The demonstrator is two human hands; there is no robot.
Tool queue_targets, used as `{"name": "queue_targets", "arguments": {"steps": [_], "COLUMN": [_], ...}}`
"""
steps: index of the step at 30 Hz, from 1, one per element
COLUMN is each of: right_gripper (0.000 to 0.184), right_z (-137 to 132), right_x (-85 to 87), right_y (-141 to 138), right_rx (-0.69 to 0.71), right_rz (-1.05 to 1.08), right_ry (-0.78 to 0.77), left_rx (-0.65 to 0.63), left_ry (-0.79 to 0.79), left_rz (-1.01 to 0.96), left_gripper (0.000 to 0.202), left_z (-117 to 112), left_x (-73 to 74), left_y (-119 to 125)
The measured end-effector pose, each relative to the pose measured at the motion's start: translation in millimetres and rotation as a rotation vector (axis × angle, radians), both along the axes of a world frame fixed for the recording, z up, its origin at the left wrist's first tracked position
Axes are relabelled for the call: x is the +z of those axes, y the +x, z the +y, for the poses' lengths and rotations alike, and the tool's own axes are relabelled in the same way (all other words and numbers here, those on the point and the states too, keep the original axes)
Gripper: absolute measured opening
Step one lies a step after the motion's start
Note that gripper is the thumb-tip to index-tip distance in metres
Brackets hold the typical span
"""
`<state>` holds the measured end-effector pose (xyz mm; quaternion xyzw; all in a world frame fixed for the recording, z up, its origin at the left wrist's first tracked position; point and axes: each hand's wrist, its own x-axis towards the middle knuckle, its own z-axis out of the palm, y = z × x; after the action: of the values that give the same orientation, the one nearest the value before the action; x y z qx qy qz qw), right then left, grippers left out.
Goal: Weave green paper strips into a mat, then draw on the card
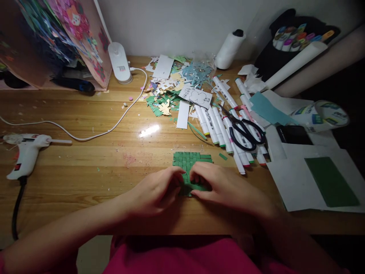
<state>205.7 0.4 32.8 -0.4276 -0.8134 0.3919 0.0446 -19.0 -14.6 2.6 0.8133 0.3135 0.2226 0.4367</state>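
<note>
A woven green paper mat [186,158] lies flat near the table's front edge, made of interlaced narrow strips. My left hand [156,188] is closed at its left side, with curled fingers gripping the edge; part of that grip is hidden. From the right, my right hand [219,184] covers the mat's lower right part. Between its thumb and bent fingers is a green paper strip [197,187], which runs across the mat toward the left hand. A small loose green piece [222,156] lies beside the mat's upper right corner.
Several white markers [218,127] and black-handled scissors [246,133] lie beyond my right hand. Paper scraps [168,87] are heaped at the back. A glue gun [27,152] rests at left, a white cable [114,127] crosses the table, and a green sheet [330,182] sits at right.
</note>
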Motion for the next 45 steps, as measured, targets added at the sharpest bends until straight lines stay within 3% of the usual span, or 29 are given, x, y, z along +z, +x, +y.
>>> {"name": "queue_targets", "arguments": {"steps": [6,17,34,41,45], "right_gripper": [0.009,0.009,0.005,0.004,0.006], "right_z": [-2,-1,1,0,0], "right_x": [-2.9,-4.0,-4.8,-5.0,-3.7], "right_y": [-4,-7,-5,-6,-7], "right_rx": [0.011,0.042,0.112,0.101,0.068], "right_rz": [-0.016,-0.021,-0.049,-0.039,-0.011], "right_ry": [0.062,0.124,0.223,0.229,0.144], "left_rx": [0.045,0.313,0.094,-0.001,0.001], "left_ry": [-0.154,-0.291,-0.109,-0.029,-0.026], "left_rz": [-0.095,-0.336,0.016,0.035,0.024], "left_gripper": [0.035,0.012,0.019,0.019,0.018], "left_z": [2,8,6,1,-1], "left_x": [0.1,-1.7,4.3,4.5,3.1], "left_y": [-2,-3,-3,2,5]}}
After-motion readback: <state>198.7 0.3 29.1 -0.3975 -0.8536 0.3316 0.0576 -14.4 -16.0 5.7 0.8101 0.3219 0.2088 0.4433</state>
